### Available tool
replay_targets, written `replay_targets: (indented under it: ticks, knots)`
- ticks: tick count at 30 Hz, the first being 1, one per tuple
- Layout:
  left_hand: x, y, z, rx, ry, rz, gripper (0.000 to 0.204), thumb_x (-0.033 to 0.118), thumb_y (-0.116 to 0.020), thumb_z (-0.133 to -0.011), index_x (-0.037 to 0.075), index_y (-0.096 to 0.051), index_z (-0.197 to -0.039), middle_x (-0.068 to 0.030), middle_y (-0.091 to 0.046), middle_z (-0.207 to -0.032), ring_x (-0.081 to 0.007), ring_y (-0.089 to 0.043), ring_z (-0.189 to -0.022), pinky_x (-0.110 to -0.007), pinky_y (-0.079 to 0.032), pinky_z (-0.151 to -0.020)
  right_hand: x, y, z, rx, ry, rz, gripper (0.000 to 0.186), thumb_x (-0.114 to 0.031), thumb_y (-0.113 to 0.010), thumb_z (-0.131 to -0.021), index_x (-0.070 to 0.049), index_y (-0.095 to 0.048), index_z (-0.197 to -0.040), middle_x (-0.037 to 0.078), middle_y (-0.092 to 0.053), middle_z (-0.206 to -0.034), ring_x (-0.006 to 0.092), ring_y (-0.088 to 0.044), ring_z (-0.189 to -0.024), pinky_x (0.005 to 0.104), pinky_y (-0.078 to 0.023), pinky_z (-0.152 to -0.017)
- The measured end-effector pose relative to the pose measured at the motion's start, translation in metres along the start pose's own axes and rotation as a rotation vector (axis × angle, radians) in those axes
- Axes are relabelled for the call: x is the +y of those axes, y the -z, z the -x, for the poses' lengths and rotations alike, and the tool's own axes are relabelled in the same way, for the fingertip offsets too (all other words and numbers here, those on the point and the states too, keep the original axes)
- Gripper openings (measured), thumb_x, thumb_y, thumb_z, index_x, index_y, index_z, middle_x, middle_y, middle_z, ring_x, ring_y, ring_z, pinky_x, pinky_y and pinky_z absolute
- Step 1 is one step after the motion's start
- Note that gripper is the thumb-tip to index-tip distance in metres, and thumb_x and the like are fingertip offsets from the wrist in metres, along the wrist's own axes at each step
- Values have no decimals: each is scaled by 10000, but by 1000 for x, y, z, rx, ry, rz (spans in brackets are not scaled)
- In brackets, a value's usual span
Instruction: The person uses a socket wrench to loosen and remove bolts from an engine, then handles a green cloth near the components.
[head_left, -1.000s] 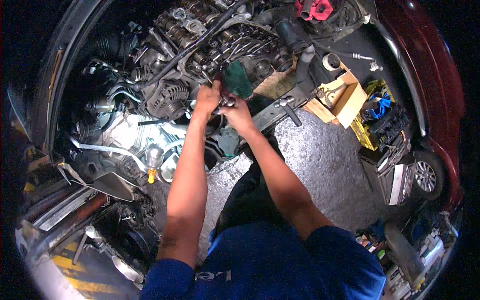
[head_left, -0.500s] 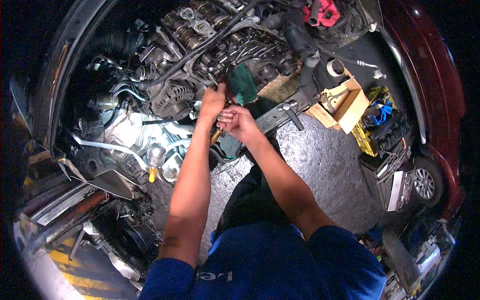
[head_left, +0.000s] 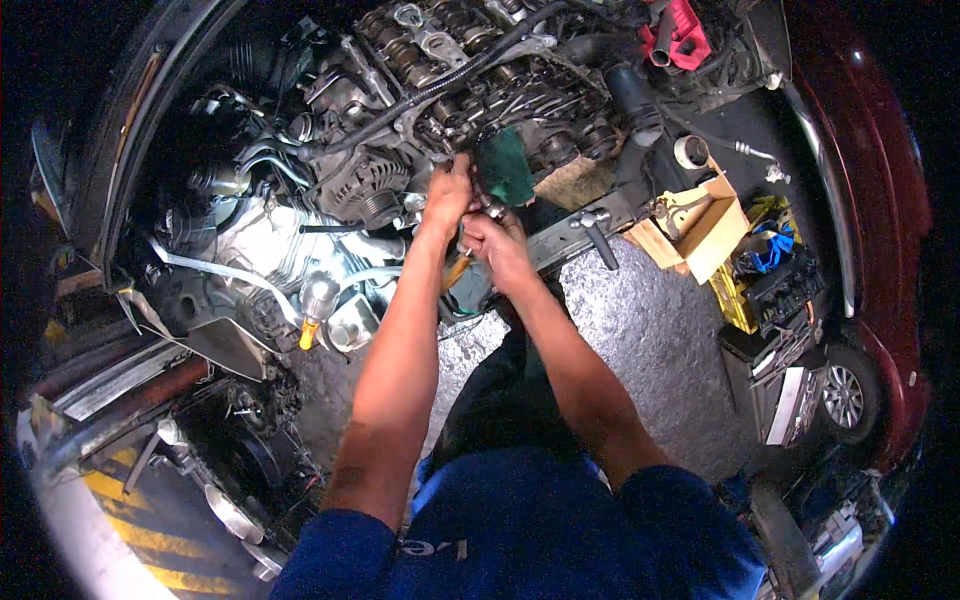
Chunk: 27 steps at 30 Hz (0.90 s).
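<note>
At the near edge of an opened car engine [head_left: 455,95], my left hand [head_left: 450,195] is closed with its fingers pressed together. What it grips, if anything, is hidden. Close beside it on the right, my right hand [head_left: 497,250] has its fingers curled round something small, with shiny metal showing near its fingertips. Below the fingers shows an orange-yellow handle [head_left: 457,270]; I cannot tell whether the right hand touches it. A dark green cloth [head_left: 507,167] lies just beyond my hands. To their left is the alternator [head_left: 368,190] with its pulley.
A T-handled tool [head_left: 597,237] rests on the front crossbar. Right of it stand an open cardboard box [head_left: 712,235], a tape roll [head_left: 691,152] and a yellow tray [head_left: 735,300]. A lit work lamp [head_left: 318,300] is at the left. A red part [head_left: 683,35] lies far right.
The whole view has shifted, so the engine sits slightly farther right. My right hand has turned and its fingers have changed position close to the left hand. The left hand remains closed.
</note>
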<state>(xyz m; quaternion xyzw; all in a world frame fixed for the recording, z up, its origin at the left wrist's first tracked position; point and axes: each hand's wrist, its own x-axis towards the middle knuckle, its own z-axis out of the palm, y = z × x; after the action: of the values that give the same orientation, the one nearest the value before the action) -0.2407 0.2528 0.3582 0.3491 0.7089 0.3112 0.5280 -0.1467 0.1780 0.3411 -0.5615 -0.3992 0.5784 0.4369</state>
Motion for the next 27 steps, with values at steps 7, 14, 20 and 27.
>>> replay_targets:
  ticks: [7, 14, 20, 27]
  knots:
    - [-8, -10, -13, 172, -289, -613, 612, 488, -458, -925, -81, -650, -807, -357, -599, -818, -508, -592, -874, -511, -470, -752, 9, 10, -6, 204, 285, 507, 215, 11, -608, -721, -20, -545, -924, 142, -610, -807, 329, -589, -772, 449, -451, -711]
    - [-36, 30, -30, 230, -208, -541, 559, 475, -499, -900, -63, -651, -909, -343, -614, -901, -479, -601, -922, -501, -474, -806, -2, -24, -2, -62, -102, -356, 204, 36, -603, -706, -12, -561, -899, 71, -587, -749, 234, -545, -635, 372, -452, -659]
    - [-14, -1, -16, 161, -251, -669, 569, 457, -498, -902, -89, -653, -860, -353, -610, -870, -482, -605, -913, -500, -480, -808, 44, 5, -19, -138, -367, -479, 123, 17, -621, -715, -17, -563, -818, 112, -591, -719, 276, -564, -679, 372, -440, -677]
    - [-10, -9, -3, 181, -292, -615, 636, 485, -479, -910, -124, -632, -803, -369, -602, -846, -498, -602, -897, -513, -476, -804, 37, -6, -19, 196, 144, 80, 119, 26, -588, -756, -29, -538, -849, 67, -605, -751, 204, -552, -684, 352, -423, -637]
